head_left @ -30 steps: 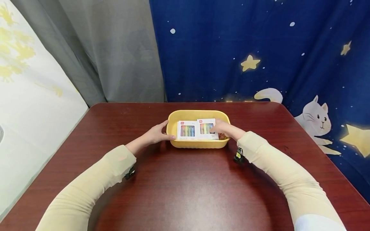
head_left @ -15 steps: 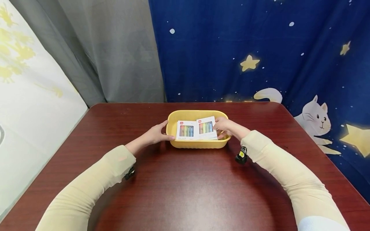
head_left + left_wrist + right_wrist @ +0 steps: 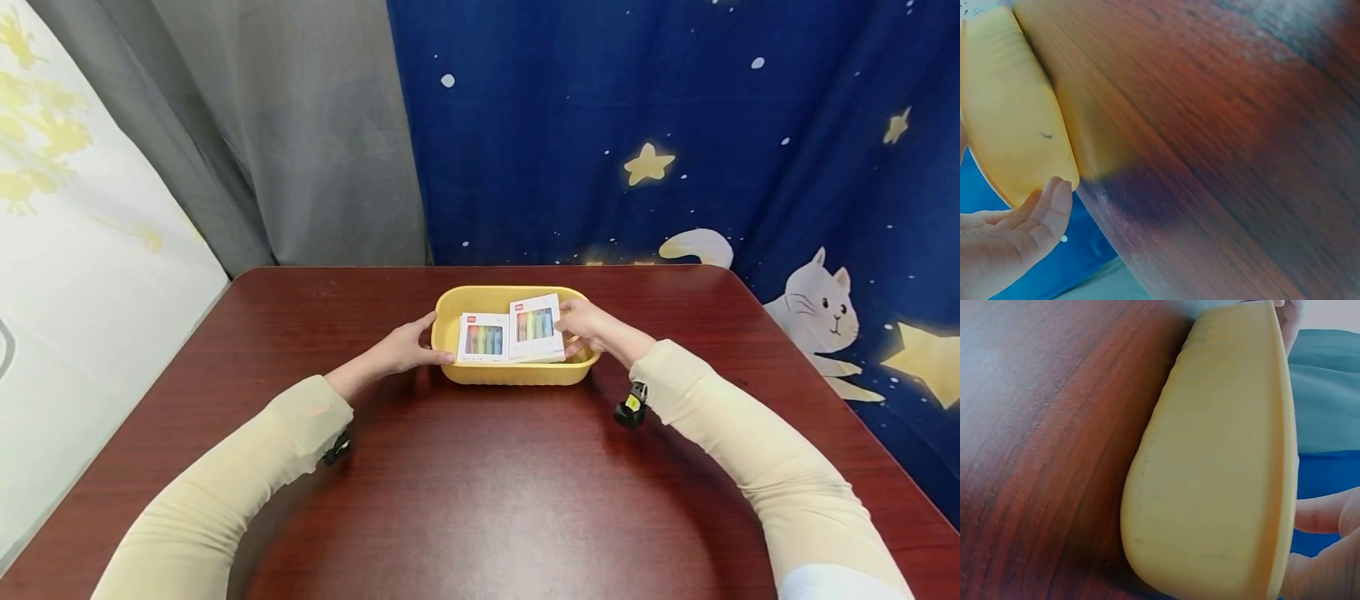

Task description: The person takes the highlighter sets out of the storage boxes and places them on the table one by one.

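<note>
A yellow plastic basket [image 3: 513, 376] sits near the far side of the table. Two white boxes lie side by side in it, each with a window showing a row of coloured sticks: a left box [image 3: 483, 338] and a right box [image 3: 534, 323]. My left hand [image 3: 401, 348] holds the basket's left end, thumb at the rim; its fingers [image 3: 1054, 212] curve against the outer wall in the left wrist view. My right hand [image 3: 591, 325] grips the right box by its right edge, with that box tilted and its far end raised. The basket wall [image 3: 1210, 462] partly hides this hand in the right wrist view.
The dark red wooden table [image 3: 480, 483] stretches out in front of the basket. Behind it hang a grey curtain [image 3: 315, 133] and a blue curtain [image 3: 540, 150] with stars and a cat. A white panel [image 3: 82, 275] stands along the left.
My right hand has shifted from the top of the right box to its right edge. That box has tilted, its far end rising. The left hand and basket stay almost still.
</note>
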`<state>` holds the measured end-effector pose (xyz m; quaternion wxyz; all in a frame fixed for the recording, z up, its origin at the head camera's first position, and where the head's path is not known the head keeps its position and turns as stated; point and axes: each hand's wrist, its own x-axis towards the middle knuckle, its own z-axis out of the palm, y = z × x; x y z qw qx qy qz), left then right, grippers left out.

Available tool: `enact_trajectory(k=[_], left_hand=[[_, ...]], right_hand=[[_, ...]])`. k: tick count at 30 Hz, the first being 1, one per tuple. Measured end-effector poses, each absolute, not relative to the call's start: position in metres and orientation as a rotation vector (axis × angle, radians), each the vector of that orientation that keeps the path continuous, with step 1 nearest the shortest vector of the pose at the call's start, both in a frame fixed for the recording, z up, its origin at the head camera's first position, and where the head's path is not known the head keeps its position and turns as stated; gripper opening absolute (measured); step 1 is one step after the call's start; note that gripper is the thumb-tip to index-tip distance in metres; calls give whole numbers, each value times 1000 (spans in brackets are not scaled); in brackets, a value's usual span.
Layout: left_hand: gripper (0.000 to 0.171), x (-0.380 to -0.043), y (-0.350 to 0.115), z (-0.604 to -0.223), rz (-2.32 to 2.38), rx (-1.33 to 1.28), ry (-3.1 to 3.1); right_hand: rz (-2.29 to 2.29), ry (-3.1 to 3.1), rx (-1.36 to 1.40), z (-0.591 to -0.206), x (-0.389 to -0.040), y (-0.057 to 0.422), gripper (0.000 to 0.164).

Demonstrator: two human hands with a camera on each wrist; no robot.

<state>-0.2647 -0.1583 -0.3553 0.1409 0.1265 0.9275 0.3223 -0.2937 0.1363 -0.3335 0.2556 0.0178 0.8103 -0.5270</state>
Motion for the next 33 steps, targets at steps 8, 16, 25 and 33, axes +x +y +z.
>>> enact_trajectory(k=[8, 16, 25, 33], left_hand=[[97, -265, -158, -356, 927, 365, 2688], [97, -266, -157, -356, 943, 364, 2678], [98, -266, -158, -356, 945, 363, 2682], [98, -265, -157, -355, 932, 345, 2684]], right_hand=[[-1523, 2223, 44, -322, -291, 137, 52], [-1652, 2224, 21, -311, -283, 138, 54], [-1795, 2130, -20, -308, -261, 130, 56], [-1864, 2017, -51, -311, -239, 126, 56]])
